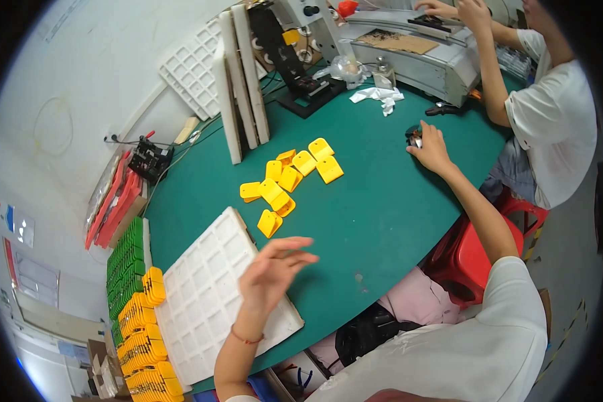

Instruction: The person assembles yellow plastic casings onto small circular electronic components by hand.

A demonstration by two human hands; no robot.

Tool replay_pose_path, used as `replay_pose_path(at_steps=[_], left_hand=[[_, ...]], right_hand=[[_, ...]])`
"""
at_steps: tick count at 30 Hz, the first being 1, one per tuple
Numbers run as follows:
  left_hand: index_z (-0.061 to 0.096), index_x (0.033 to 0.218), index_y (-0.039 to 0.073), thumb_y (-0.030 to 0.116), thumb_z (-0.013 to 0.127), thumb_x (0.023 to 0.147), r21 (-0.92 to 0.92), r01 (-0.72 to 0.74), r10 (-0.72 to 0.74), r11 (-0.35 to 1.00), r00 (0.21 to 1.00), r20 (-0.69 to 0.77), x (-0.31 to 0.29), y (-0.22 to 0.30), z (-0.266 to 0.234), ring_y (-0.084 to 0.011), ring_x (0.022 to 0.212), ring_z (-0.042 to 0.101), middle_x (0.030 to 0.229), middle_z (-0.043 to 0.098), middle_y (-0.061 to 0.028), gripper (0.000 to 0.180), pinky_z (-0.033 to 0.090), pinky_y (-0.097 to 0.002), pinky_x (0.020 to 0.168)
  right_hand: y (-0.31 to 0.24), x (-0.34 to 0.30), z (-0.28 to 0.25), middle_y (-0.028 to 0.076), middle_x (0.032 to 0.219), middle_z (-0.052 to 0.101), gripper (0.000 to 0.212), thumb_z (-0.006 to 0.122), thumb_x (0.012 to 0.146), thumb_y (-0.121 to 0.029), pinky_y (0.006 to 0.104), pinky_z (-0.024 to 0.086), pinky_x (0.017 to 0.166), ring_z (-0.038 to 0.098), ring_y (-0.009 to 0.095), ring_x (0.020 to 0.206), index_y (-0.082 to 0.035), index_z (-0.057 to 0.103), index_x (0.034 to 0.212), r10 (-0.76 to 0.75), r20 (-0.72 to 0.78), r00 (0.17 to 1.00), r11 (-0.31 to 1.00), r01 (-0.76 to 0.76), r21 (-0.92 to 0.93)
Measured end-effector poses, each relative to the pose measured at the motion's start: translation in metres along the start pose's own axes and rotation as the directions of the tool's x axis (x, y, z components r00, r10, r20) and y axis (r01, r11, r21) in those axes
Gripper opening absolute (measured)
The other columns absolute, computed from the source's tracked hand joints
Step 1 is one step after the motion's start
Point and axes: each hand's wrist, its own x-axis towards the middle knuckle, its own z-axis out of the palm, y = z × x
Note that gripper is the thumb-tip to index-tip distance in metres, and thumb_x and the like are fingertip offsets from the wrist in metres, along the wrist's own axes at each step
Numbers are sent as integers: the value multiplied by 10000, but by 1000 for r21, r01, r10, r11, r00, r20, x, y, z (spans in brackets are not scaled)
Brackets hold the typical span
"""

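My left hand (275, 271) hangs above the right edge of a white foam tray (204, 278) with square compartments. Its fingers are apart and hold nothing. Reaching out to the right, my right hand (433, 149) has its fingers round a small dark object (413, 137) with a silvery part, whose kind I cannot make out. Between the hands and farther off, several yellow plastic pieces (273, 192) with rounded ends lie loosely on the green tabletop (375, 214). The nearest yellow piece (269, 223) is just beyond my left fingertips.
Rows of yellow pieces (141, 342) and green pieces (126, 271) line the tray's left side. Upright foam trays (238, 87) and a black stand (291, 67) stand at the back. At the right, a co-worker (549, 120) works beside a grey machine (415, 63), near a red stool (486, 251).
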Motion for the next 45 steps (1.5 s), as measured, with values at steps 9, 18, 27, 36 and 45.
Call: replay_pose_path(at_steps=[9,18,27,36,45], left_hand=[[356,1239,-32,403,285,924,-109,317,-323,942,945,-44,29,-35,-1,-313,1069,499,1256,411,-210,541,409,-371,910],[437,1055,15,445,282,921,-86,123,-149,989,873,-464,21,-34,-30,-219,817,615,980,564,-142,476,538,-304,604],[472,1070,-33,509,204,908,15,240,-222,971,919,-326,12,-37,-42,-225,628,627,898,603,-201,626,507,-238,489],[441,1100,-40,404,257,936,49,144,-104,988,873,-476,15,-43,-44,-242,830,610,1000,548,-176,508,533,-309,706],[356,1218,-56,188,287,941,-174,-14,-74,985,871,-486,13,-37,-44,-251,1046,514,1134,489,-186,376,429,-392,913]], right_hand=[[-164,-68,-5,36,839,533,650,740,685,-210,197,426,625,499,70,707,20,420,1202,-301,485,821,587,-242,773],[-225,-108,-9,125,843,521,650,650,725,-351,323,436,623,544,230,727,24,365,1172,-766,-40,641,438,568,696],[-221,-87,15,9,731,525,394,385,914,-378,179,292,461,386,54,525,-36,567,985,-539,722,433,392,-630,670],[-212,-80,11,5,730,538,200,608,788,-130,187,384,476,478,55,531,-14,551,941,-565,760,323,350,-739,575],[-214,-87,13,19,718,518,100,539,817,-107,192,398,453,504,74,526,-61,461,860,-541,731,416,327,-697,639]])
